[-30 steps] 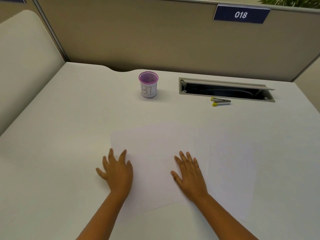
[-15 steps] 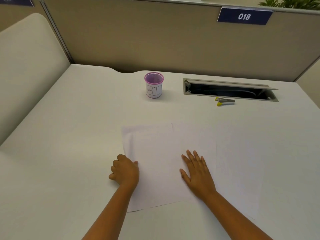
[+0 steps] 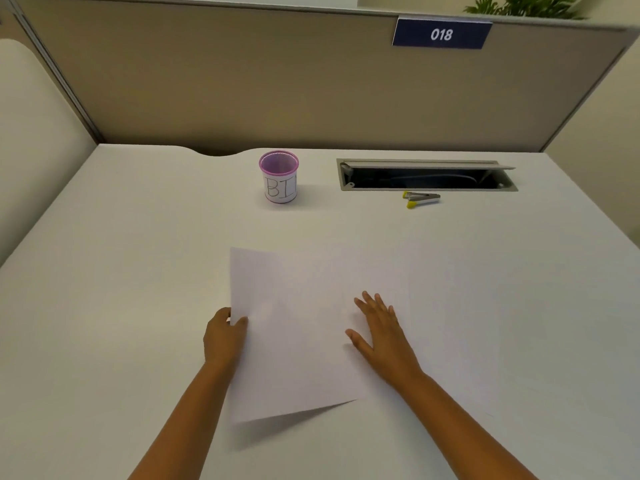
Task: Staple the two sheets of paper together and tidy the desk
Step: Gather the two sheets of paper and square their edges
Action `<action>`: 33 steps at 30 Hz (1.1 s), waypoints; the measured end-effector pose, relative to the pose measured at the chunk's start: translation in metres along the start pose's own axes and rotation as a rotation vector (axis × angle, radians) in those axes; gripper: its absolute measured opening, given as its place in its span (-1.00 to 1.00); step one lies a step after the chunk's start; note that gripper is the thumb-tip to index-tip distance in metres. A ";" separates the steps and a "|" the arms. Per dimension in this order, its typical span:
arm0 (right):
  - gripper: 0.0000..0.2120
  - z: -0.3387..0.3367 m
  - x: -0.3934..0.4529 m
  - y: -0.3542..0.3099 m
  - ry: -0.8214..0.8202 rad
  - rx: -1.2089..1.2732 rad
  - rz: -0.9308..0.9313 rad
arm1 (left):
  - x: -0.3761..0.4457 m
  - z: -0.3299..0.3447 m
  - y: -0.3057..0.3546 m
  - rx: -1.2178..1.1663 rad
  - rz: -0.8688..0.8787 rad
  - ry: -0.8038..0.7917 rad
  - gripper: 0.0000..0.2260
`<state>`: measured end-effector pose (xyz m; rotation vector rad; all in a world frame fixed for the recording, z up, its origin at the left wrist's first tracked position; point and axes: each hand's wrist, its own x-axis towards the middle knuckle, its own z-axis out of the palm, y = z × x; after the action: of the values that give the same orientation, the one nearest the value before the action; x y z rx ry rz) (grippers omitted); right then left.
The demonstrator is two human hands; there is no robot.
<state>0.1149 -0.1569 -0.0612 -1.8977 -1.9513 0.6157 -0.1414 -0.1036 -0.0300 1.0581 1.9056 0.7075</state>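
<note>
Two white sheets lie on the white desk in front of me. My left hand (image 3: 224, 336) pinches the left edge of the left sheet (image 3: 291, 341) and holds that side lifted off the desk, so a shadow falls under its near corner. My right hand (image 3: 381, 334) lies flat with fingers spread on the same sheet's right part. The second sheet (image 3: 457, 334) lies flat to the right, partly under the first. A small silver stapler with yellow tips (image 3: 420, 199) rests far back on the right, beyond both hands.
A purple mesh cup with a label reading "BI" (image 3: 279, 177) stands at the back centre. An open cable slot (image 3: 426, 175) is set into the desk behind the stapler. A beige partition with a blue "018" tag (image 3: 442, 33) closes off the far edge.
My left hand went from flat on the desk to closed on the left sheet's edge and has raised that side. My right hand stayed flat on the paper.
</note>
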 end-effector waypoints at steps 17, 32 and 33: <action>0.18 -0.024 -0.058 0.057 -0.011 -0.193 0.468 | 0.012 0.015 0.003 -0.096 0.089 -0.126 -0.73; -0.51 -0.041 -0.019 0.022 0.219 0.036 0.691 | -0.002 0.037 0.002 -0.033 0.099 -0.096 -0.75; -0.47 -0.043 -0.014 0.020 0.203 0.033 0.711 | -0.003 0.039 0.001 -0.034 0.099 -0.098 -0.75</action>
<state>0.1558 -0.1676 -0.0348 -2.5115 -1.1052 0.5915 -0.1064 -0.1021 -0.0477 1.1517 1.7620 0.7281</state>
